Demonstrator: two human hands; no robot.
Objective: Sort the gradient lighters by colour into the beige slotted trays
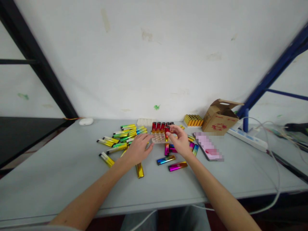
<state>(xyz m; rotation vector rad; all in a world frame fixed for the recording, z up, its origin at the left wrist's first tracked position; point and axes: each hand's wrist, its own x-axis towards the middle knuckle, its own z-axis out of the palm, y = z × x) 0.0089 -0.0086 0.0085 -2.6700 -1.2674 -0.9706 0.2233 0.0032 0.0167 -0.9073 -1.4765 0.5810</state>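
Right hand (179,141) pinched in on a red lighter (166,132), thumb and fingers (170,129) closed around its upper end at the right of the row. It looks like a real hold, though those fingers hide part of the lighter! Left hand (138,149) is open, fingers loosely spread, the tips right at the near-left corner of a pale holed tray (159,138). Touching it or just short? Can't quite tell from up here.

The tray sits mid-table on a grey table (60,179), front holes showing open, and a row of red lighters (158,127) stands upright along its back. By the look of it, the step in hand is working that back row one lighter at a time, with the right hand on the end one. This moment calls for a straight, upright line on that lighter, clear of its neighbours, with the tray kept steady.

Loose lighters all around: a yellow-green heap (121,137) on the left, a gold lighter (140,170) by the left wrist, then a blue-gold lighter (166,159) and a pink-gold lighter (177,166) out front. Farther back, a block of orange lighters (193,120) stands packed beside a cardboard box (218,118).
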